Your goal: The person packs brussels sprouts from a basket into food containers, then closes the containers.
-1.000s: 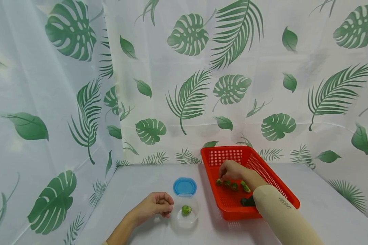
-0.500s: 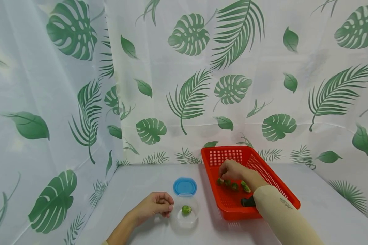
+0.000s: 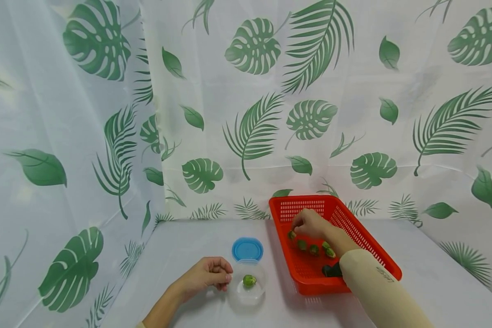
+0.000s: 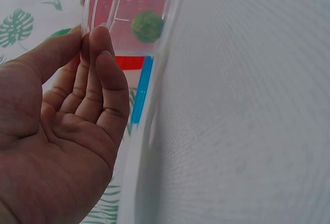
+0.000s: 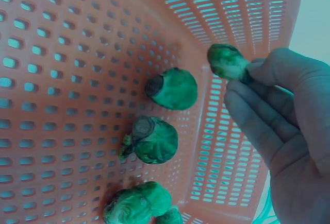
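My right hand (image 3: 309, 224) pinches a Brussels sprout (image 5: 227, 61) between thumb and fingers, lifted off the floor of the red basket (image 3: 311, 288). Several other Brussels sprouts lie below it in the basket, among them one sprout (image 5: 178, 90) close by and a second sprout (image 5: 160, 144) with its cut stem showing. My left hand (image 3: 205, 275) pinches the rim of a clear plastic container (image 3: 248, 298) with thumb and fingertips. Inside that container sits a single green sprout (image 3: 249, 280).
A blue lid (image 3: 247, 250) lies on the white table (image 3: 188, 241) just behind the container. Near the basket's front, a dark object (image 3: 331, 270) is partly hidden by the right forearm. Leaf-printed curtains (image 3: 213, 136) rise behind and at the left.
My right hand has lifted the pinched sprout up and slightly back, away from the sprouts beside it. The left hand and the container have stayed in place.
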Action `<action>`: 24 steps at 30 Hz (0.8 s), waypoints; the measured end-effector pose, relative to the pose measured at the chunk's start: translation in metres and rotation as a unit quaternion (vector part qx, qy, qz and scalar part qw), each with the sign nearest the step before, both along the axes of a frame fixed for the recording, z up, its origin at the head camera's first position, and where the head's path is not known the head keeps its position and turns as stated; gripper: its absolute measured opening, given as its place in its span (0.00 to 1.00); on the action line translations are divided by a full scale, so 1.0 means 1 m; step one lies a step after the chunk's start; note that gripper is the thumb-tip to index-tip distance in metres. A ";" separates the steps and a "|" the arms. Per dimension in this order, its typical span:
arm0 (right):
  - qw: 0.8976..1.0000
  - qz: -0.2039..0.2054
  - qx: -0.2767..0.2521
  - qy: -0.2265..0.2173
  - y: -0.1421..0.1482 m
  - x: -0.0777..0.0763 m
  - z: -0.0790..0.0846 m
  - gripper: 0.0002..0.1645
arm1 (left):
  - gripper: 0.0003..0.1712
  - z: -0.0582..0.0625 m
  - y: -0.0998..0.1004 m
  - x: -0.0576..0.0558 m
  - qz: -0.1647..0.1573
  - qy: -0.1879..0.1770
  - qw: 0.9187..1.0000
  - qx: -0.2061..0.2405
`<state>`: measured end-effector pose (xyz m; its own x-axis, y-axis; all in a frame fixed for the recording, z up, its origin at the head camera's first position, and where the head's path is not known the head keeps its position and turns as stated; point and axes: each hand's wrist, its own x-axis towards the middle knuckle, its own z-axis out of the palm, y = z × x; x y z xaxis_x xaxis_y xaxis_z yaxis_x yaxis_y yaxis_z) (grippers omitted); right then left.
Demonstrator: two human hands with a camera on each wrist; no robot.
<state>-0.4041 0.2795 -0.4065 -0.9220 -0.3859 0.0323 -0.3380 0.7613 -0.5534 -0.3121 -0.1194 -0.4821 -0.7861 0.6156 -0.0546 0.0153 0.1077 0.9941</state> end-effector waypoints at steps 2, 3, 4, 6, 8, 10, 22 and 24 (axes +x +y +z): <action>1.000 -0.006 -0.006 0.012 0.000 0.000 0.000 0.08 | 0.19 0.000 0.000 0.000 0.000 0.000 1.000 0.001; 1.000 -0.008 -0.008 0.019 0.000 0.000 0.000 0.08 | 0.18 0.000 0.000 0.000 0.000 -0.001 1.000 0.001; 1.000 -0.014 -0.010 0.024 0.000 -0.001 0.000 0.08 | 0.19 0.000 0.000 0.000 0.000 -0.001 1.000 0.002; 0.999 -0.024 -0.015 0.034 0.000 -0.001 0.000 0.08 | 0.19 0.000 0.000 0.000 0.000 -0.002 1.000 0.002; 0.998 -0.032 -0.019 0.047 0.000 -0.002 0.000 0.08 | 0.19 0.001 0.000 0.000 0.000 -0.003 1.000 0.002; 0.997 -0.040 -0.026 0.060 0.000 -0.003 -0.001 0.08 | 0.17 0.001 0.000 0.000 0.000 -0.003 1.000 0.003; 0.986 -0.058 -0.076 0.137 -0.005 0.000 0.008 0.10 | 0.14 0.000 -0.001 0.000 0.001 -0.003 1.000 0.004; 0.984 -0.062 -0.082 0.147 -0.006 0.001 0.010 0.10 | 0.15 0.001 0.000 0.000 0.001 -0.004 1.000 0.004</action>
<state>-0.4034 0.2735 -0.3962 -0.9028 -0.2388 0.3578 -0.4126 0.7157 -0.5636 -0.3118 -0.1198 -0.4815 -0.7865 0.6151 -0.0558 0.0072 0.0994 0.9950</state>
